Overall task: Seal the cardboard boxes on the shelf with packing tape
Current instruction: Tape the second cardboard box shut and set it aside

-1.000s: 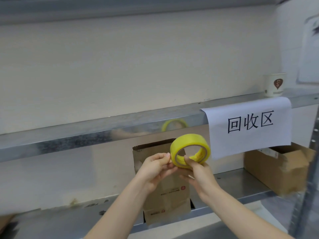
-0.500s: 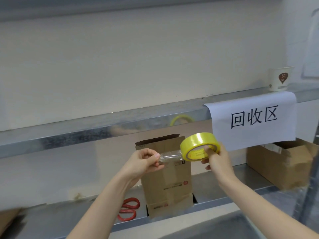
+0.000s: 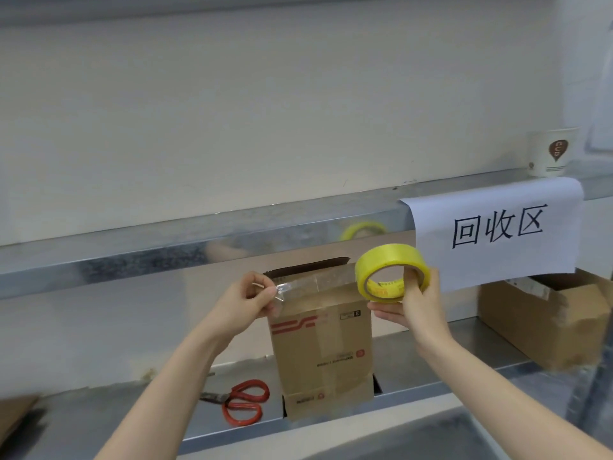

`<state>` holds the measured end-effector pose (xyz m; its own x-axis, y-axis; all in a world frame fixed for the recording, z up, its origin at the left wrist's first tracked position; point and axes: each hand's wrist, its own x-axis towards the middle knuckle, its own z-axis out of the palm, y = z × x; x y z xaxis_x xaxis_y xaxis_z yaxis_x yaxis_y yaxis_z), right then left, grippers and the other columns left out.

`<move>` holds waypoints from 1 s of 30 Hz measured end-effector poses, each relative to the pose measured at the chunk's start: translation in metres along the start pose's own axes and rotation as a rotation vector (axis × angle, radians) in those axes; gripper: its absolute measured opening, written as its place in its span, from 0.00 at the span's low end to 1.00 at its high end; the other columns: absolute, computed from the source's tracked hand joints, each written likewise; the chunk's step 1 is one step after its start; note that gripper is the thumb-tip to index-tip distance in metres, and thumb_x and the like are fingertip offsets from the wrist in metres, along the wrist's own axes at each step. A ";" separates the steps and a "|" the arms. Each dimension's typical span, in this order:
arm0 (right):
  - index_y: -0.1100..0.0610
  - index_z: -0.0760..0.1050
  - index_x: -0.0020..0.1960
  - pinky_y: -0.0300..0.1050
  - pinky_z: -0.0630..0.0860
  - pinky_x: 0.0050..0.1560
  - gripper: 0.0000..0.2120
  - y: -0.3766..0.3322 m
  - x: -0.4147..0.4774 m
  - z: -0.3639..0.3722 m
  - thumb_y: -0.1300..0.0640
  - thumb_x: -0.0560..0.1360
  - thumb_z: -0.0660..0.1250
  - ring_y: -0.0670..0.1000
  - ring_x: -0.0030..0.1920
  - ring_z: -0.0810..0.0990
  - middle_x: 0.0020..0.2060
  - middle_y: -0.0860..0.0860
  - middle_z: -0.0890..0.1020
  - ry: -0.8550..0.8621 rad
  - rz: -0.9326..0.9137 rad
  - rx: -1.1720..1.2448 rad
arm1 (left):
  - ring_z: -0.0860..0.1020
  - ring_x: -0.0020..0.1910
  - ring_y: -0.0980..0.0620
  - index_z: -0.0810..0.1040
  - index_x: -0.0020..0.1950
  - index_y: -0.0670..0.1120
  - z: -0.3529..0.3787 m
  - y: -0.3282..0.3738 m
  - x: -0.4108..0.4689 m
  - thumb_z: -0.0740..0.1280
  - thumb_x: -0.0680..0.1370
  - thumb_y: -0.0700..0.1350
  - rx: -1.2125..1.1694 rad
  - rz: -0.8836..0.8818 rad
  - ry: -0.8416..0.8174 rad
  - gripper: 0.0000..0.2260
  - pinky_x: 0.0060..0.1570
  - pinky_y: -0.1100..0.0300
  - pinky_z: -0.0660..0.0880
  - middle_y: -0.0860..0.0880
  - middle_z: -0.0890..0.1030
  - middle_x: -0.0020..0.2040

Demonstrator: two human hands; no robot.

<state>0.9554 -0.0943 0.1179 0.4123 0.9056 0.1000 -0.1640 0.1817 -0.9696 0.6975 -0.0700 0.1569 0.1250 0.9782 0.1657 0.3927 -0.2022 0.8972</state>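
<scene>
A tall brown cardboard box (image 3: pixel 323 353) stands upright on the metal shelf (image 3: pixel 431 370), its top flaps open. In front of its upper edge my right hand (image 3: pixel 413 305) holds a yellow roll of packing tape (image 3: pixel 391 270), one finger hooked through the core. My left hand (image 3: pixel 247 302) pinches the free end of a clear tape strip (image 3: pixel 318 282), which is stretched between both hands across the box's top front. A second, lower cardboard box (image 3: pixel 550 317) sits open at the right of the same shelf.
Red-handled scissors (image 3: pixel 243 401) lie on the shelf left of the tall box. A white paper sign (image 3: pixel 497 234) hangs from the upper shelf edge (image 3: pixel 132 254), with a paper cup (image 3: pixel 550 152) above it. Part of another cardboard piece (image 3: pixel 15 416) shows at far left.
My hands have drawn apart, pulling a longer strip of clear tape off the roll. The roll moved right and the view shifted, revealing the scissors.
</scene>
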 end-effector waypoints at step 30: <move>0.58 0.75 0.50 0.38 0.73 0.26 0.08 0.011 0.066 0.028 0.57 0.81 0.58 0.55 0.29 0.83 0.38 0.57 0.83 -0.161 -0.045 -0.374 | 0.80 0.47 0.50 0.69 0.57 0.42 -0.007 -0.025 0.037 0.59 0.82 0.38 -0.174 -0.320 -0.078 0.04 0.46 0.56 0.72 0.49 0.86 0.47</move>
<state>0.9557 -0.0219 0.1199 0.2608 0.9537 0.1495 0.2002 0.0980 -0.9748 0.6860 -0.0286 0.1433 0.0923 0.9828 -0.1602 0.2629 0.1311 0.9559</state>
